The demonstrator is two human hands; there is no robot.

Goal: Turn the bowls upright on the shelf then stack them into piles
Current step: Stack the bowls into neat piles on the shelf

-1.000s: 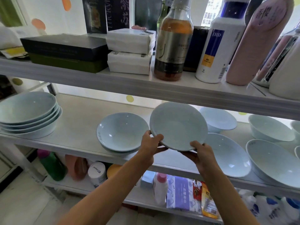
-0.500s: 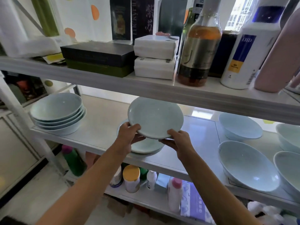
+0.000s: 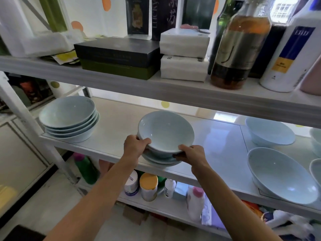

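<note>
My left hand (image 3: 134, 145) and right hand (image 3: 191, 153) grip rim of bowl (image 3: 166, 131), fingers curled round it. Bowl upright, right over small pile (image 3: 161, 160) at 6 o'clock on shelf (image 3: 118, 119). Big pile (image 3: 69, 117) done at 9 o'clock. Loose bowls (image 3: 281, 174) at 3 o'clock not stacked yet.

Single head-worn wide-angle view, aimed forward and slightly down, held close to the middle shelf (image 3: 121, 119), upper shelf (image 3: 173, 87) seen near eye level

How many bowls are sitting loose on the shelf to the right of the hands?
4. Back bowl, front bowl, and two cut off at the right edge: upper edge bowl, lower edge bowl. More may lie out of view.
</note>
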